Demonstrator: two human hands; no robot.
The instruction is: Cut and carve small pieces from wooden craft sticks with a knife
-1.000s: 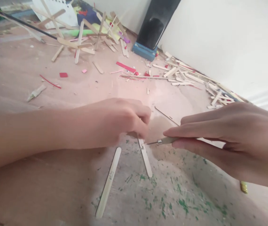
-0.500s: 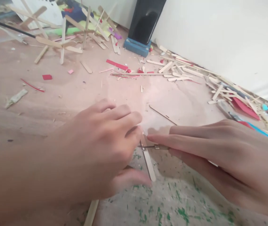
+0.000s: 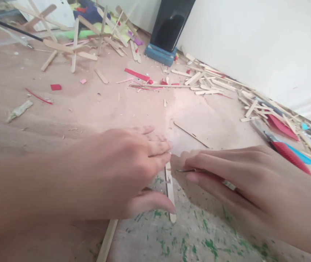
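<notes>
My left hand [image 3: 133, 167] lies over the upper end of a wooden craft stick [image 3: 170, 190], fingertips pressing on it and the thumb stretched along its lower part. A small notch or loose sliver shows near the stick's middle. My right hand [image 3: 243, 178] is closed around a small knife [image 3: 189, 170] with a thin metal blade; most of its handle is hidden in the fingers. The blade points left, just right of the stick and apart from it. Under both hands lies a worn grey board [image 3: 144, 243] with green flecks.
A thin dark-edged strip [image 3: 191, 134] lies beyond my hands. To the right are a red-handled tool [image 3: 290, 156] and many loose sticks [image 3: 207, 82] along the wall. A black phone [image 3: 170, 25] leans in a blue stand [image 3: 159, 54]. Star-shaped stick pieces [image 3: 75, 45] stand back left.
The knife has drawn back to the right, off the craft stick. The stick has turned more upright and slid slightly nearer. My left fingers have straightened and shifted a little.
</notes>
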